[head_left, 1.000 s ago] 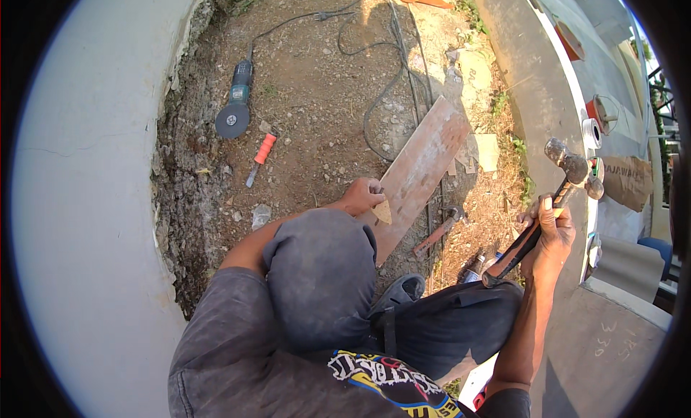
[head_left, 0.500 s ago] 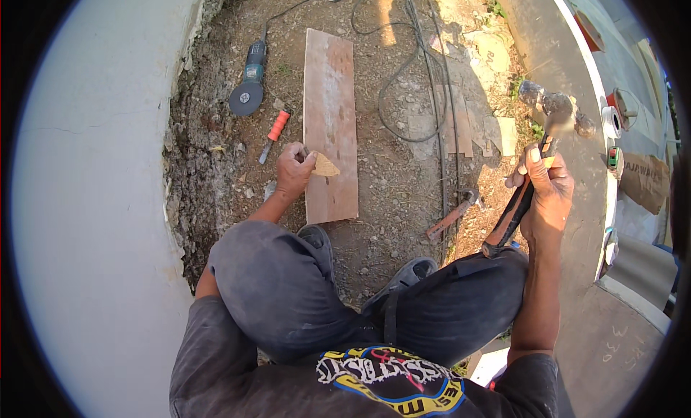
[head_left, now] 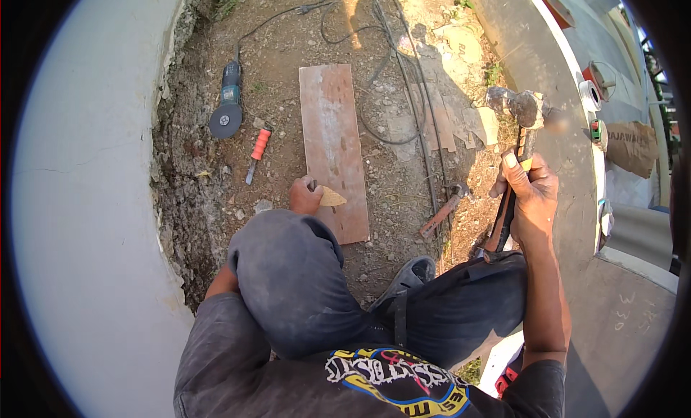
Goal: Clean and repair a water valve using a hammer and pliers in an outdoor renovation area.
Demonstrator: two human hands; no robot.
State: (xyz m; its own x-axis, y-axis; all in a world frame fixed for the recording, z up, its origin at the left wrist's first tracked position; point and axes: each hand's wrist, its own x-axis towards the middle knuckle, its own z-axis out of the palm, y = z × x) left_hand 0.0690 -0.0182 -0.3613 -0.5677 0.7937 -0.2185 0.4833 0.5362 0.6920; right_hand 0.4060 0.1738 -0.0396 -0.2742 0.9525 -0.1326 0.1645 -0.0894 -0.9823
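My left hand is closed on a small flat tan wedge-shaped piece, its point lying over a long reddish-brown wooden board. The board rests on the ground in front of my feet, with pale smears on its upper part. In my right hand is a heavy hammer, gripped on its dark handle. Its worn metal head points up and away from me, and the handle's end is by my right knee. A chisel with an orange-red grip lies left of the board.
An angle grinder lies far left, its cord trailing away. A second hammer is on the dirt at right, near long dark rods and cardboard scraps. A white wall stands left; a grey ledge runs along the right.
The view has shifted. Against the ground, the board has slid toward me and turned slightly. My left hand has come nearer my knee with the tan piece; the right hand still holds the hammer.
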